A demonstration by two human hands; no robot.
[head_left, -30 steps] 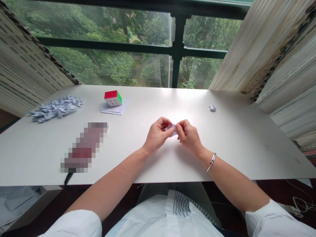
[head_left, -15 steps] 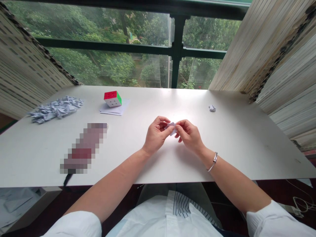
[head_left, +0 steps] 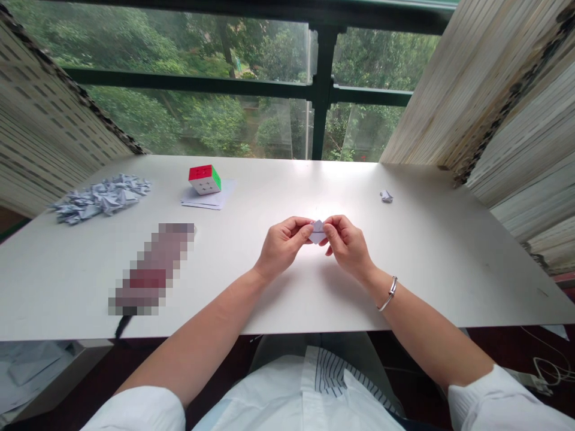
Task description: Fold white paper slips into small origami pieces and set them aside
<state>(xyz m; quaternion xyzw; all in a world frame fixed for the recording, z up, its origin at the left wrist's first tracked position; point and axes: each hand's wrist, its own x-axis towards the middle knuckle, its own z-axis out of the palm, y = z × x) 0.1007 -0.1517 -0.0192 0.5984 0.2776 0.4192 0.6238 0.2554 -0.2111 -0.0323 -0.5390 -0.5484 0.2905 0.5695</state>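
Note:
A small piece of folded white paper (head_left: pixel 317 232) is held up between my two hands, over the middle of the table. It shows a diamond-like outline with a crease line across it. My left hand (head_left: pixel 284 244) pinches its left corner between thumb and fingers. On the opposite corner, my right hand (head_left: pixel 347 244) grips with thumb and forefinger, the other fingers curled behind. The fingertips hide the paper's side corners.
On the white table (head_left: pixel 426 263), a heap of folded paper pieces (head_left: pixel 103 197) lies at the far left. A puzzle cube (head_left: pixel 205 179) rests on paper sheets (head_left: pixel 209 202). A blurred-out long object (head_left: pixel 153 269) lies front left. One small folded paper (head_left: pixel 386 196) sits back right.
The folded paper has turned so its diamond face and crease show more plainly. My fingers have shifted out to its two side corners, and the left hand has dropped slightly.

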